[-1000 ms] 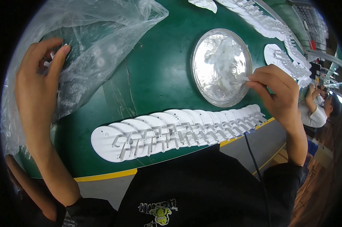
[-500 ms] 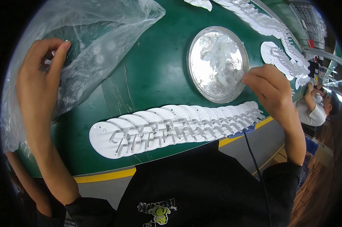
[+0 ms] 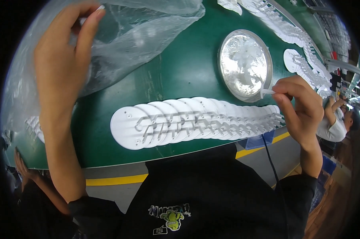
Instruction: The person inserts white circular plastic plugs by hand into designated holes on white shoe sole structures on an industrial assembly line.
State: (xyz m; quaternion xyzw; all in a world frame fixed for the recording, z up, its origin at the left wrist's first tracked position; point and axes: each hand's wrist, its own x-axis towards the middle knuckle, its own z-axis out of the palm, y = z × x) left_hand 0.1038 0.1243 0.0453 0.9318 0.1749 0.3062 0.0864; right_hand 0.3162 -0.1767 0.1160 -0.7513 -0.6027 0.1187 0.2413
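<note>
My right hand [image 3: 301, 105] pinches a small white plastic pin [image 3: 267, 92] between thumb and fingertips, beside the near right rim of a round metal dish [image 3: 223, 73]. A whitish, translucent grease-like smear [image 3: 246, 55] lies in the dish. My left hand [image 3: 64, 55] is raised over a clear plastic bag [image 3: 128, 55]. Its thumb and fingers close on a small white piece [image 3: 101, 7], of which only an end shows. Between my arms, a row of overlapping white plastic discs [image 3: 126, 127] with upright posts lies along the table's near edge.
More white discs [image 3: 283, 32] lie overlapped at the far right, near a shorter row [image 3: 297, 59]. A black cable [image 3: 269, 163] hangs past the near edge. Another person's hand [image 3: 24, 167] rests at the lower left; another person [image 3: 335, 123] sits at right.
My right hand has drawn back from the grease toward the near right, and the white pin now shows in its fingers. My left hand has moved farther over the bag. The view has shifted.
</note>
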